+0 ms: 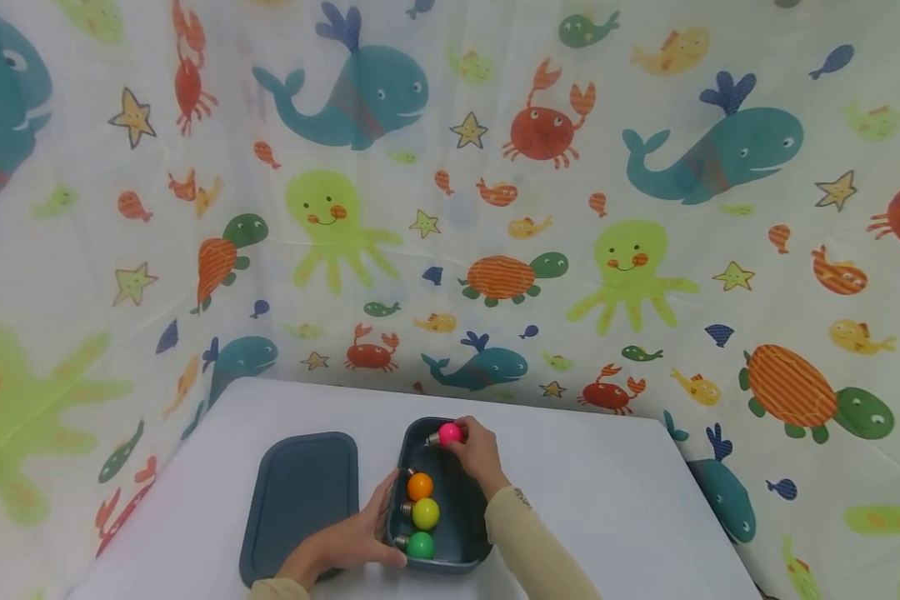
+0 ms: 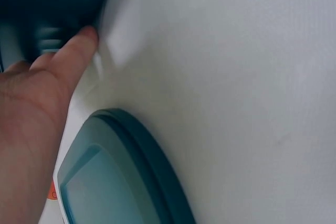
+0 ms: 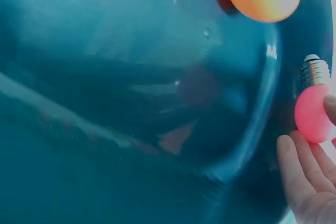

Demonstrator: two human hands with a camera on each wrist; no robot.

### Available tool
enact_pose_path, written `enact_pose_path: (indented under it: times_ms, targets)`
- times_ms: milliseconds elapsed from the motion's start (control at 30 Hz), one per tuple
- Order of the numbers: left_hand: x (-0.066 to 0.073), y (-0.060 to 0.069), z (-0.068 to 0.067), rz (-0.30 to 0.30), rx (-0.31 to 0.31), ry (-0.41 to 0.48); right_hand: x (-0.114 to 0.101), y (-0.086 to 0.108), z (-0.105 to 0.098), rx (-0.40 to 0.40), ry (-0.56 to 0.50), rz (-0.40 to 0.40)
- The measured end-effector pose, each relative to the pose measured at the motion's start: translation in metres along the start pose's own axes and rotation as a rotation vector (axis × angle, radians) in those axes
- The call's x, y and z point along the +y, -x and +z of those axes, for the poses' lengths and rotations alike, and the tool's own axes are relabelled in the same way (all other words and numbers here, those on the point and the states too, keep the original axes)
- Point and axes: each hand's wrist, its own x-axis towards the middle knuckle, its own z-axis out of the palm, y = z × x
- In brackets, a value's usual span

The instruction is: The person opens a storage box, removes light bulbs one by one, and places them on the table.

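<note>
Cream sleeves [image 1: 536, 542] come in at the bottom edge, leading to both hands. The right hand [image 1: 480, 454] pinches a pink bulb [image 1: 450, 434] by its globe between thumb and fingertips, at the far end of a dark blue container [image 1: 442, 567]; the metal base points left, and I cannot tell whether it touches the floor. The left hand [image 1: 360, 529] is spread, fingers fairly straight along the container's left side, thumb by its near edge.

That smooth, round globe could slip out of a fingertip pinch. If dropped, it might roll toward the near end and knock the orange bulb [image 1: 420, 486] out of line. Too hard a push from the left hand could slide or tip the container.

Beyond the orange bulb, toward the person, lie the yellow bulb [image 1: 425, 514] and green bulb [image 1: 420, 546], bases toward the left wall. The right wrist hangs over the right rim and could catch it. A flat lid [image 1: 303, 500] lies left of the container, its near corner partly behind the left forearm. A sea-creature curtain [image 1: 457, 208] backs the white table [image 1: 585, 500].
</note>
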Motion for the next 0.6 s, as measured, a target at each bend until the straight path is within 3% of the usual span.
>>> enact_pose_path:
  times_ms: [600]
  targets:
    - [0.003,-0.001,0.002,-0.01,0.012,-0.01,0.018,-0.009,-0.054,0.071,-0.058,0.038]
